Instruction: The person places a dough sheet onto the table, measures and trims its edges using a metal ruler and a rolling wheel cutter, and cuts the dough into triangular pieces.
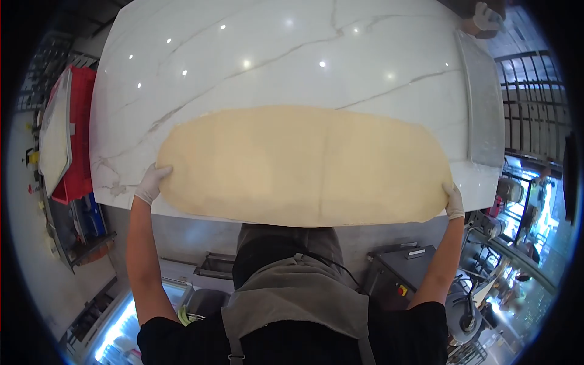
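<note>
A long, flat sheet of pale dough (292,164) with rounded ends lies across the front of a white marble-patterned table (243,55). Its lower edge runs along the table's front edge. My left hand (151,184), in a whitish glove, pinches the dough's left end, thumb on top and the other fingers hidden beneath. At the right end, my right hand (454,201), also gloved, grips the dough's edge, with its thumb on top.
A metal tray (485,100) rests along the table's right side. Another person's gloved hand (486,17) shows at the top right. Left of the table stands a red crate (80,134) with a white board. A grey machine (395,274) is below the table's front edge.
</note>
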`<state>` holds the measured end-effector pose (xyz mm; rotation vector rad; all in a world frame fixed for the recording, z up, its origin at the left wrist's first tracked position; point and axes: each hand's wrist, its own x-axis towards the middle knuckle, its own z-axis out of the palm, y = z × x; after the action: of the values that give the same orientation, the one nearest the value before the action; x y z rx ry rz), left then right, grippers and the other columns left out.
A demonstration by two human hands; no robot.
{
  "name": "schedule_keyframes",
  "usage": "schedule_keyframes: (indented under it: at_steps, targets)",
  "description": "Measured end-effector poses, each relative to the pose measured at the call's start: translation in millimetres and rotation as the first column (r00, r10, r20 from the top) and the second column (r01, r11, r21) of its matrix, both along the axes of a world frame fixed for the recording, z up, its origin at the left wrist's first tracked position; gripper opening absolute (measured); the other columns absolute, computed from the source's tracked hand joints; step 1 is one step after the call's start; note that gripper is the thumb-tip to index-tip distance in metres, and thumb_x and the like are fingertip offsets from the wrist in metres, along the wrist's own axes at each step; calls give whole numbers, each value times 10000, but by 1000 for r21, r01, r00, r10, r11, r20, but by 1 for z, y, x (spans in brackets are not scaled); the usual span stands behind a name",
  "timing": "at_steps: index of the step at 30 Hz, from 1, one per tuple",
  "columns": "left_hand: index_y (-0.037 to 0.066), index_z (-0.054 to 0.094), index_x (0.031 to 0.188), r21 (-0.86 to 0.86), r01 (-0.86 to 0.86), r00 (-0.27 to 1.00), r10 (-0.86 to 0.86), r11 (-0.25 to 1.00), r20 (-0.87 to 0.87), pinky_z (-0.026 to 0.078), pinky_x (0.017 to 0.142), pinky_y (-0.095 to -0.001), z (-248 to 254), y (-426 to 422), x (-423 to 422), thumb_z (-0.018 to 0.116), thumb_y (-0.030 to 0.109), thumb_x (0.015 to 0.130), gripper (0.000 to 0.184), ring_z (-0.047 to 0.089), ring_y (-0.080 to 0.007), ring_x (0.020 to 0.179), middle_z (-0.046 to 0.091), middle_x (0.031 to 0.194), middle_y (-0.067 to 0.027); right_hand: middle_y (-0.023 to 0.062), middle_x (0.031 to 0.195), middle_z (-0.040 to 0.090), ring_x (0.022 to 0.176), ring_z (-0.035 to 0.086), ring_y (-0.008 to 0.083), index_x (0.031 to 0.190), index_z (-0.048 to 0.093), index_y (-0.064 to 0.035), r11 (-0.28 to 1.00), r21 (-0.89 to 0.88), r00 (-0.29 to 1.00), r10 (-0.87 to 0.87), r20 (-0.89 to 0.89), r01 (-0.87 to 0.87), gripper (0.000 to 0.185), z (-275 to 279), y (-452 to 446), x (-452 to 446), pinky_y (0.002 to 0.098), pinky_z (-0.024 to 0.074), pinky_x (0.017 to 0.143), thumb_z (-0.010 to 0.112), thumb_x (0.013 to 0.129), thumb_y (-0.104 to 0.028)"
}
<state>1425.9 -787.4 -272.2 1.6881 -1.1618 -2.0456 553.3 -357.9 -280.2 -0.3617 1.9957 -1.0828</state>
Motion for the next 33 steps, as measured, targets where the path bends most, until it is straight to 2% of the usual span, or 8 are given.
schedule_keyframes:
  at_steps: [5,9,12,18,19,21,25,33]
  targets:
    - [-56,488,1403,9,-27,998,28,1000,-55,542,993,-369,3,-1,5,686,201,905,595,663,-236,1154,646,1309,-154,115,1254,676,1068,679,213,1357,556,23,996,-94,1000,-6,-29,4,478,10,-3,-7,341,534,948,659,965,-232]
    - [-34,524,1370,-8,-17,983,15,1000,-181,551,969,-357,25,-6,-9,703,193,915,540,685,-213,1100,679,1253,-126,109,1236,683,1066,683,219,1354,556,22,974,-227,1000,12,26,-6,482,97,-47,48,350,530,966,662,963,-238]
    - [-24,527,1372,139,-127,971,152,982,-185,549,968,-348,-5,-8,4,697,199,926,527,678,-198,1112,678,1261,-114,113,1245,677,1085,677,223,1361,547,23,994,-112,1000,5,20,-3,492,77,-36,24,359,532,974,660,962,-241]
    - [-21,513,1387,27,-75,986,78,997,-147,540,981,-343,-9,-2,5,694,223,930,549,667,-191,1133,667,1277,-110,127,1281,655,1139,657,238,1386,520,30,993,-51,994,105,21,-104,533,-32,23,-47,362,530,990,666,953,-244]
    - [-25,503,1395,8,-59,992,59,998,-114,536,986,-343,-5,-1,2,692,239,930,568,660,-191,1143,659,1288,-114,128,1288,651,1149,653,240,1391,515,31,997,-76,992,-1,128,10,544,-37,26,-42,363,529,992,671,949,-243]
    - [-30,492,1402,-7,-45,997,44,999,-68,532,991,-342,-3,0,-2,691,256,930,587,653,-191,1154,650,1300,-117,130,1295,647,1158,649,243,1397,509,33,989,-83,964,-102,245,126,554,-24,16,-33,363,528,994,675,946,-243]
    - [-39,485,1410,-58,39,999,-39,998,10,531,988,-337,3,-8,-3,694,244,925,600,650,-195,1154,647,1302,-123,133,1285,646,1166,620,214,1384,525,63,998,-14,951,69,301,-68,603,-10,-17,-42,363,480,1012,696,922,-285]
    - [-57,511,1385,-93,70,981,-86,993,-174,547,961,-345,25,-39,3,722,197,908,580,675,-202,1108,674,1255,-140,126,1305,648,1138,655,205,1395,513,48,984,-124,982,142,128,-126,558,59,-56,-12,331,533,970,700,928,-195]
